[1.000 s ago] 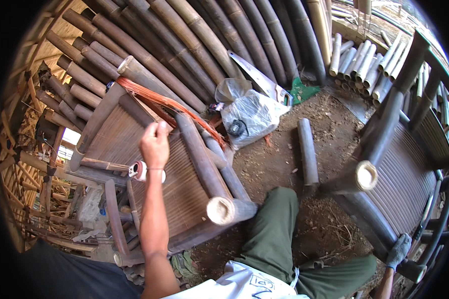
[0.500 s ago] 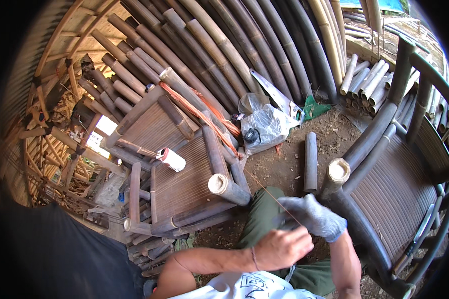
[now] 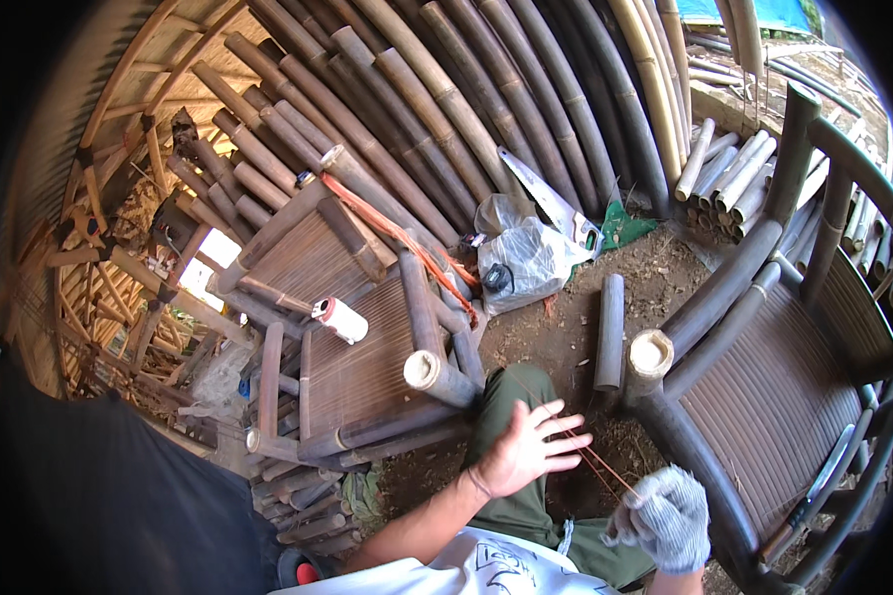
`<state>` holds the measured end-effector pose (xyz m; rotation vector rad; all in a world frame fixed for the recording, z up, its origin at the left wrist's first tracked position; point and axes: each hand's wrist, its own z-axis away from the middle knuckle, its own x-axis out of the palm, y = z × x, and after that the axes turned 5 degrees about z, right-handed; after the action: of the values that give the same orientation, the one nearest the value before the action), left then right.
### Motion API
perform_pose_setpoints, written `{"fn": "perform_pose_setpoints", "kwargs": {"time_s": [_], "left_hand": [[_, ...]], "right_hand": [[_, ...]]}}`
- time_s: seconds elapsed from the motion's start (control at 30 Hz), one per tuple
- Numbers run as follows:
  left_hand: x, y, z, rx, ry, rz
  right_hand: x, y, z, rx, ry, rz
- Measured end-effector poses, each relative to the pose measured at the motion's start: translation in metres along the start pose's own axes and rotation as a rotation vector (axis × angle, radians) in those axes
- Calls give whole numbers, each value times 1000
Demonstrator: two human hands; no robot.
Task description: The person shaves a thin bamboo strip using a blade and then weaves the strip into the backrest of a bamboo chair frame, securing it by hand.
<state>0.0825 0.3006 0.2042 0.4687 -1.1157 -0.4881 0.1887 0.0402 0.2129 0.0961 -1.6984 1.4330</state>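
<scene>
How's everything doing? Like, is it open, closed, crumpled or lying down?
Left hand: open, fingers spread
Right hand: gloved, closed on thin reddish strands
Orange bundle: draped over bamboo chair
Plastic bag: crumpled
Short bamboo piece: lying on ground

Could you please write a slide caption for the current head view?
Between two bamboo chairs, a gloved right hand grips thin reddish cord while the bare left hand is open.

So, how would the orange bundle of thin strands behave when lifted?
The orange bundle would probably sag, since it bends along the dark bamboo chair on the left. It's likely light, its strands being thin, and might tangle where they spread.
</scene>
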Motion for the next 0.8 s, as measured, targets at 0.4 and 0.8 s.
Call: {"fn": "perform_pose_setpoints", "kwargs": {"time_s": [0.4,0.8], "left_hand": [[-84,253,-83,692,107,373],[44,-58,-80,153,-406,-795]], "right_hand": [[-73,-24,180,238,1279,1428],[8,51,97,-146,956,750]]}}
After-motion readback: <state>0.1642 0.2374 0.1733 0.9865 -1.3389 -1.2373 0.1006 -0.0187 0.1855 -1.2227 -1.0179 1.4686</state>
